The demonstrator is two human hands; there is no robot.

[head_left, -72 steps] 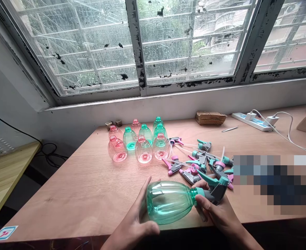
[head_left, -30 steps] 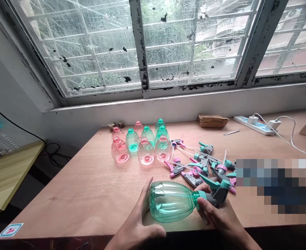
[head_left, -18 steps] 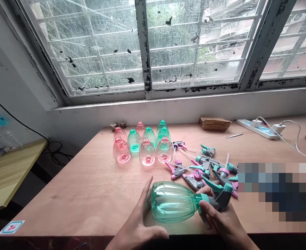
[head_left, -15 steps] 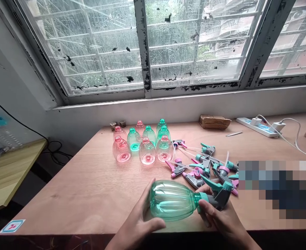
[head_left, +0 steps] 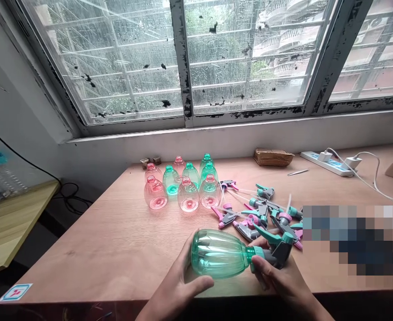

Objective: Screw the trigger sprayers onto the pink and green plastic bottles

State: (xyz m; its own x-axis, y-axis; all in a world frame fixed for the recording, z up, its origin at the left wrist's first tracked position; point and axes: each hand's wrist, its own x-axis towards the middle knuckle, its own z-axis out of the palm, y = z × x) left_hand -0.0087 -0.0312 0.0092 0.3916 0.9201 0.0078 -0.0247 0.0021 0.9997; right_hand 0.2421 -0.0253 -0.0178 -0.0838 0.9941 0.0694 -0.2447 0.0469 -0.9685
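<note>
A clear green spray bottle (head_left: 219, 254) lies on its side in the air above the table's front edge, its base to the left. My left hand (head_left: 186, 276) cups the base, thumb below and fingers behind. At the neck, my right hand (head_left: 273, 272) grips the teal collar between thumb and fingers. The grey and teal trigger head (head_left: 279, 245) sits on the neck and points up and right. Just behind lies a pile of loose spray heads (head_left: 250, 220) in grey, teal and pink.
Several open pink bottles (head_left: 156, 192) and green bottles (head_left: 171, 180) stand grouped at the back. Along the wall are a brown paper packet (head_left: 273, 157), a pen (head_left: 298, 172) and a power strip (head_left: 328, 163) with white chargers. A printed marker (head_left: 15, 292) sits at the front left corner.
The view has shifted slightly. Both hands keep their hold on the green spray bottle, which shows little other movement.
</note>
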